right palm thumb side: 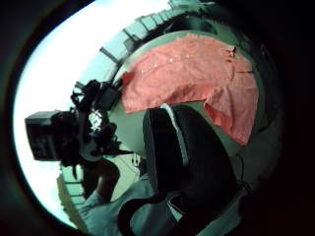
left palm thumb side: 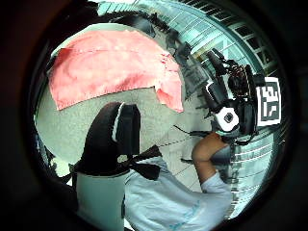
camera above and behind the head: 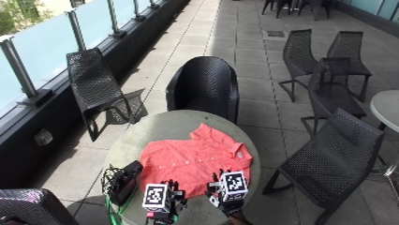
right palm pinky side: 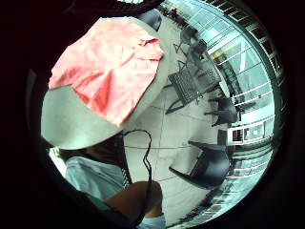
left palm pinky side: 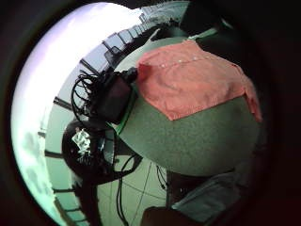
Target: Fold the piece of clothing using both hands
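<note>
**Outside view: coral shirt flat on the round desk**

Outside view: the shirt (camera above and behind the head: 196,157) lies spread on the round grey desk (camera above and behind the head: 159,127), collar end toward the black chair (camera above and behind the head: 204,87) beyond the desk, long axis running from that chair toward the person. One sleeve reaches the desk's rim on the person's right. The left hand (camera above and behind the head: 163,202) and right hand (camera above and behind the head: 225,193) sit at the near rim, just short of the shirt's hem; their fingers are hidden, so I cannot tell how open they are or whether they touch cloth. A black box with cables (camera above and behind the head: 123,180) rests beside the shirt, at the person's left.

Left little finger side palm view: bare desk shows between hem and rim.

Right little finger side palm view: the sleeve overhangs the rim.
</note>
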A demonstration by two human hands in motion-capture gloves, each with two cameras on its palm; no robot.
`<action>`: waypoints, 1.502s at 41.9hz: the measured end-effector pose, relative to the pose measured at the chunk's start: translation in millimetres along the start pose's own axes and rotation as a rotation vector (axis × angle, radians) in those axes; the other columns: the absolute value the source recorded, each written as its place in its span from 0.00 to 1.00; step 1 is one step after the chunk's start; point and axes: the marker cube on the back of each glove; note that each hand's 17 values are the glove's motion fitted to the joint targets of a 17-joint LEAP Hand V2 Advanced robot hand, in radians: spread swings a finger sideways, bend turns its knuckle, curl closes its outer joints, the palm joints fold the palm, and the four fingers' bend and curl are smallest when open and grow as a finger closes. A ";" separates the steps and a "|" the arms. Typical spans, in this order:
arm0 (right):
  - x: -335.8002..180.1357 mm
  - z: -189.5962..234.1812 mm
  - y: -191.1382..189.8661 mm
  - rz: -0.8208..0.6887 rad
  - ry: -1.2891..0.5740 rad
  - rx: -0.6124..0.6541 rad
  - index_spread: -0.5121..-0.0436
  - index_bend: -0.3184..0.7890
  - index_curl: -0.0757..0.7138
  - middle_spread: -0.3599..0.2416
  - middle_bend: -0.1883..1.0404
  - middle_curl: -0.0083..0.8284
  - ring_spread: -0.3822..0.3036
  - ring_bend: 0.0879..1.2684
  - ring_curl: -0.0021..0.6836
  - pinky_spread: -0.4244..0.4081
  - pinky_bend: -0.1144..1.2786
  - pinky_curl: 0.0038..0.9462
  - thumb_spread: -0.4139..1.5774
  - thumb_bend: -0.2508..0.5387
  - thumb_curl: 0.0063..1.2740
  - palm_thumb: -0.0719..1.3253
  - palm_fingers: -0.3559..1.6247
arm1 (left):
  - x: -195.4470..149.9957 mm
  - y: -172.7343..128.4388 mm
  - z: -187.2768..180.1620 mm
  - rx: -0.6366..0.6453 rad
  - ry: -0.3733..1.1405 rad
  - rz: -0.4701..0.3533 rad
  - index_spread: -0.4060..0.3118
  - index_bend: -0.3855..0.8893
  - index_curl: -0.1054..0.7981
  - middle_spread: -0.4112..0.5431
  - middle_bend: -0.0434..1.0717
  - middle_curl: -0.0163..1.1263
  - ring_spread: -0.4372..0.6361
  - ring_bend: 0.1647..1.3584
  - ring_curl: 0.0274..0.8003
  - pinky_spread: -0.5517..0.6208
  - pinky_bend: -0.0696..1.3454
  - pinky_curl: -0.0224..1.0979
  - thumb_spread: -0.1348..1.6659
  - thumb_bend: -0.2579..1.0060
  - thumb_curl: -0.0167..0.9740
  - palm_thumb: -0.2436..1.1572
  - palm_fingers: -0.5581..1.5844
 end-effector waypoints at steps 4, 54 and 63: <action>1.9 -0.2 4.0 0.006 0.022 -0.026 0.50 0.43 0.21 0.52 0.34 0.13 0.63 0.15 0.13 0.71 0.38 0.15 0.54 0.54 0.04 0.25 0.36 | 0.9 -0.1 1.9 -0.006 0.010 0.001 0.46 0.43 0.22 0.43 0.22 0.12 0.54 0.24 0.15 0.67 0.34 0.13 0.43 0.31 0.10 0.35 0.50; 44.5 93.0 -35.7 0.028 0.124 -0.235 0.22 0.39 0.39 0.51 0.28 0.36 0.72 0.17 0.35 0.81 0.44 0.35 0.78 0.29 0.18 0.29 0.24 | -38.6 -42.8 90.1 -0.169 -0.029 -0.055 0.44 0.39 0.41 0.43 0.20 0.30 0.62 0.32 0.33 0.79 0.42 0.27 0.69 0.20 0.31 0.43 0.45; 57.6 130.8 -45.6 0.009 0.154 -0.341 0.23 0.37 0.36 0.55 0.27 0.34 0.74 0.20 0.37 0.79 0.54 0.39 0.73 0.28 0.19 0.28 0.22 | -47.5 -46.0 122.5 -0.346 -0.061 -0.019 0.50 0.37 0.39 0.44 0.21 0.31 0.61 0.35 0.35 0.77 0.45 0.29 0.68 0.19 0.34 0.46 0.43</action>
